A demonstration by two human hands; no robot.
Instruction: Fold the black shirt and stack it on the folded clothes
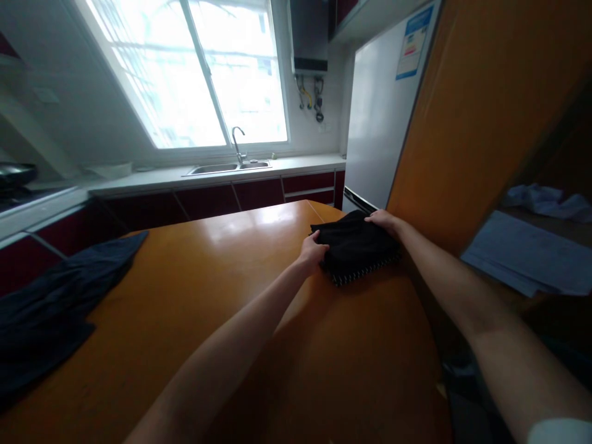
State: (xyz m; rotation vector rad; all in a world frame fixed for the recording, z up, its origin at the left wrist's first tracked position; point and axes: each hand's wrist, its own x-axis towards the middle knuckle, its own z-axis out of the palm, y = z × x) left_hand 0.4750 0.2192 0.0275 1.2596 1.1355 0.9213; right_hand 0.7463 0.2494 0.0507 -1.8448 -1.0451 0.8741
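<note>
A folded black garment (pixel 358 243) lies at the far right of the wooden table (pixel 222 296), atop a dark cloth with a white-patterned edge (pixel 365 271). Gripping its left side is my left hand (pixel 313 250), thumb over the fabric and fingers curled at the edge. My right hand (pixel 383 219) pinches the back right corner of the same black garment. How many layers each hand holds is hidden.
Dark blue clothing (pixel 60 302) is spread along the table's left side. Beyond stands a counter with a sink (pixel 215 168) and faucet (pixel 238 145). A fridge (pixel 383 111) and wooden panel (pixel 472 111) rise at right, near folded cloths (pixel 531 253).
</note>
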